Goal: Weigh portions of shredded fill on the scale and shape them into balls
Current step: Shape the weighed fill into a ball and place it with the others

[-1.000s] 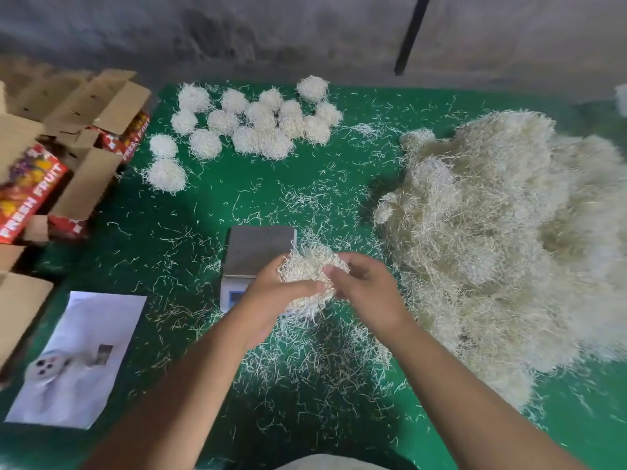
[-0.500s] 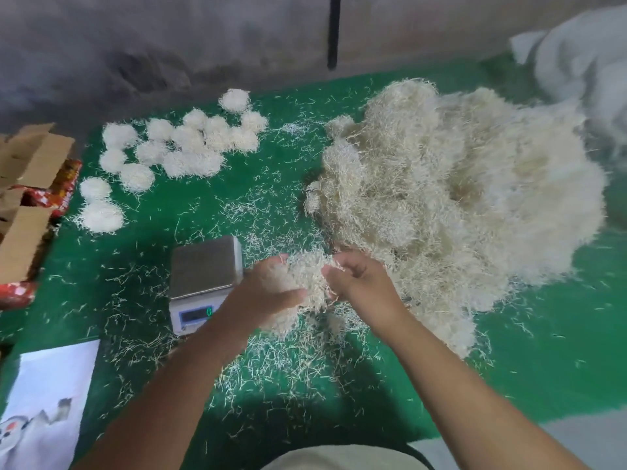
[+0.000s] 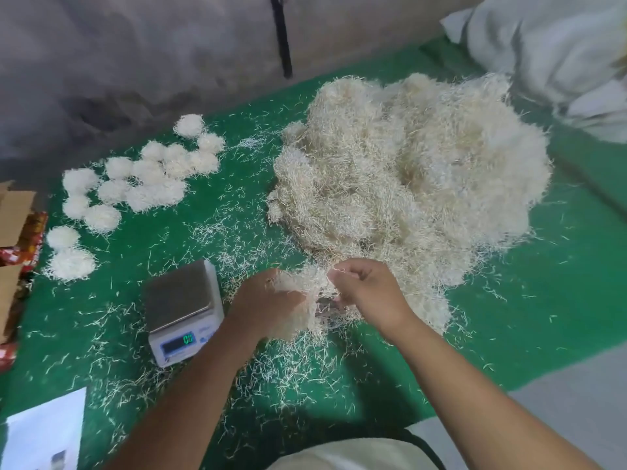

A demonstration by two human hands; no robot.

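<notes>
Since the earlier frame the view has swung right: the boxes now sit cut off at the left edge, a pale sack has come in at the upper right, and both hands have stayed together on the same clump.

Clump of shredded fill: centre of the frame, held above the green surface, just right of the scale and touching the near edge of the big pile.

Left hand: cups the clump from the left, fingers curled into it.

Right hand: fingers bent, pinching strands at the clump's upper right.

Scale: left of centre, steel pan bare apart from what the blur may hide; green digits lit, not readable.

Pile of fill: large heap, right of centre to upper right.

Finished balls: a loose group at the upper left, many touching one another, well apart from the scale.

Loose strands: scattered over the surface, thickest below the hands.

Printed sheet: lower left corner, partly out of frame.
</notes>
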